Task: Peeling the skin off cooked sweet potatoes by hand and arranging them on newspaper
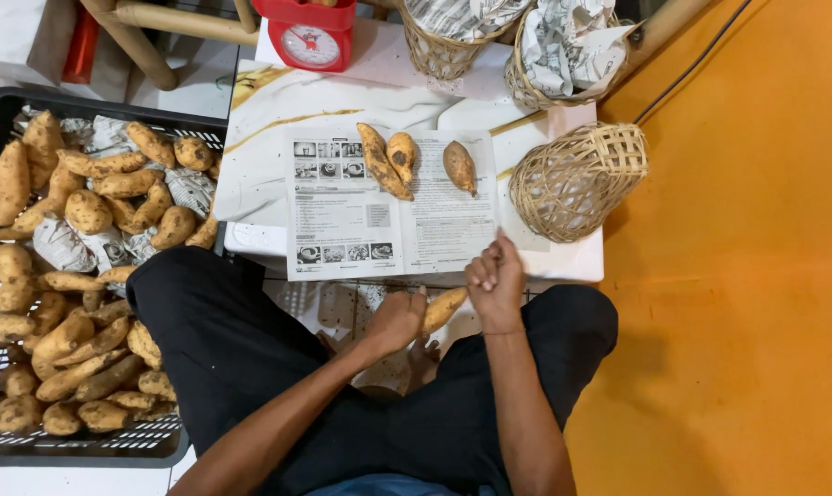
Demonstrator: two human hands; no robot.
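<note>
Person: seated, seen from above, dark trousers, knees spread, both bare forearms reaching forward over the lap.
Left hand (396, 320): curled around the near end of a long, tan, dirt-flecked sweet potato (443, 308), fingers closed over it, palm down, wrist bent inward.
Right hand (495, 280): raised just above the far end of the same sweet potato, fingers bunched together; whether they pinch something small or only touch the skin cannot be told.
Sweet potato in hand: held low between the knees, just in front of the bench edge, lying crosswise and tilted up to the right.
Doing it well: a firm left-hand grip near one end seems wise, so the root does not roll while the right fingertips work at the other end.
Bench (563, 262): low, white, directly ahead of the knees.
On the bench: an open printed magazine (342, 216) with three more sweet potatoes (379, 161) lying on its far part; a woven cane basket (577, 179) tipped on its side to the right.
Left side: a black plastic crate (76, 445) heaped with sweet potatoes and crumpled newspaper.
Far edge: a red kitchen scale (310, 37) and two paper-lined woven baskets (563, 50).
Floor, right: orange.
</note>
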